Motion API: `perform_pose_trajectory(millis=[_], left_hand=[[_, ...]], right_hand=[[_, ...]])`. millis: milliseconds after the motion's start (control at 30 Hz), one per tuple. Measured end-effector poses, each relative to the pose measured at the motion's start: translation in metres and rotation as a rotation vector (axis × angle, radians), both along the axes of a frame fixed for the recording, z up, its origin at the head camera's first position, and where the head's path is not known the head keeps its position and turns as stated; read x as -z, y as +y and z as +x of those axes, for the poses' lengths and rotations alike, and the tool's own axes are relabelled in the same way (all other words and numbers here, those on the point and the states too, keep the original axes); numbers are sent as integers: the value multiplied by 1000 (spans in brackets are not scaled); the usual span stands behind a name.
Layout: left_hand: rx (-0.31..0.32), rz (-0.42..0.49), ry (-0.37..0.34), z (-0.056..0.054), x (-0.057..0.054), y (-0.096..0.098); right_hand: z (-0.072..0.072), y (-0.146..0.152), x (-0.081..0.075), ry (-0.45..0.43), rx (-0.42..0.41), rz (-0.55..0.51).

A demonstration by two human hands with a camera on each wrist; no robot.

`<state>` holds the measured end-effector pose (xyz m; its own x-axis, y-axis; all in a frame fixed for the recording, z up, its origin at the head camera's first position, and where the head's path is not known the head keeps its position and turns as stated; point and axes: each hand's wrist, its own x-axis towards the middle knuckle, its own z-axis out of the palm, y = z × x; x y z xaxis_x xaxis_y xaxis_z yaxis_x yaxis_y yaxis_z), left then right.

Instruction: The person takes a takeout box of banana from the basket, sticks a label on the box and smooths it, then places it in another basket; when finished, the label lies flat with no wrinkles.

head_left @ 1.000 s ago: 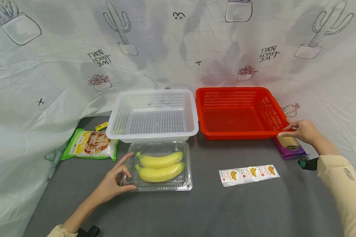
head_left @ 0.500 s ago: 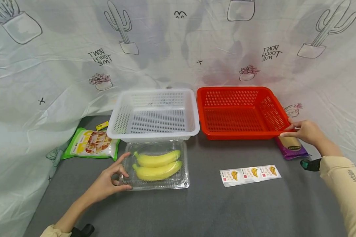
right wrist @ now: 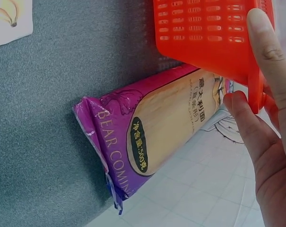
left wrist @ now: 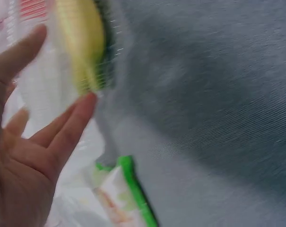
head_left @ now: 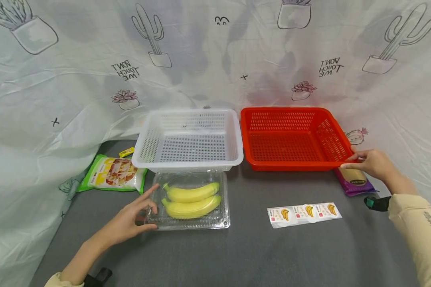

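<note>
At the left end of a clear plastic clamshell box [head_left: 224,217] is my left hand [head_left: 123,223], thumb and fingers spread around that end. Two bananas [head_left: 192,201] lie inside the box. In the left wrist view the fingers of the left hand [left wrist: 36,151] are stretched and apart, with the forefinger tip overlapping the blurred box. My right hand [head_left: 375,164] pinches the front right corner of the red basket [head_left: 291,166]. The right wrist view has the thumb on the basket's rim and the fingertips below. Under that corner lies a purple packet of spaghetti [right wrist: 166,123].
Left of the red basket stands a white basket [head_left: 186,165], right behind the box. A green and white food bag [head_left: 113,173] and a small yellow packet [head_left: 126,152] lie farther left. A strip of banana stickers [head_left: 304,214] lies on the grey table [head_left: 251,255].
The box and the left hand slid slightly left at first. Since then the left hand has drawn back a little from the box. The right hand keeps its hold on the basket corner.
</note>
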<state>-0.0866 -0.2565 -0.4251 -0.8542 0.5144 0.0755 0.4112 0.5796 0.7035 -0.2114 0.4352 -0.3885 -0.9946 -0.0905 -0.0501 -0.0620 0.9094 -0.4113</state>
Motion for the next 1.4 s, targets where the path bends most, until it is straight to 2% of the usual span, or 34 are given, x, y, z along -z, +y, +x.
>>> perform_pose_trajectory(millis=[100,200,300,400,500,567,633,700,867,1000,1067,1200,1333,1400], left_hand=[[25,-78,65,-1,-8,-2],[42,-175,184,1,-13,-5],[21,-202,253,6,-14,-6],[-26,-143,302,9,-13,-2],[-70,-20,364,11,-13,14],[-88,85,369,12,-14,29],[-107,187,334,14,-14,47],[-117,290,253,15,-14,65],[-122,494,-1,18,-11,105],[-115,577,-140,22,-8,136],[-103,603,-174,23,-6,150],[-83,630,-178,22,-2,176],[-77,639,-160,21,0,199],[-71,642,-177,22,-4,212]], right_hand=[[0,0,-1,4,3,-15],[1,1,-1,-23,19,-36],[3,3,0,-51,43,-63],[7,5,2,-62,68,-92],[11,7,5,-71,72,-127],[13,7,6,-82,80,-145],[15,5,7,-91,96,-167],[18,0,8,-66,112,-173],[31,-18,16,113,139,-201],[48,-34,28,261,190,-301],[55,-41,32,317,223,-371],[67,-53,34,364,273,-499],[76,-59,33,394,267,-602],[81,-60,34,406,250,-630]])
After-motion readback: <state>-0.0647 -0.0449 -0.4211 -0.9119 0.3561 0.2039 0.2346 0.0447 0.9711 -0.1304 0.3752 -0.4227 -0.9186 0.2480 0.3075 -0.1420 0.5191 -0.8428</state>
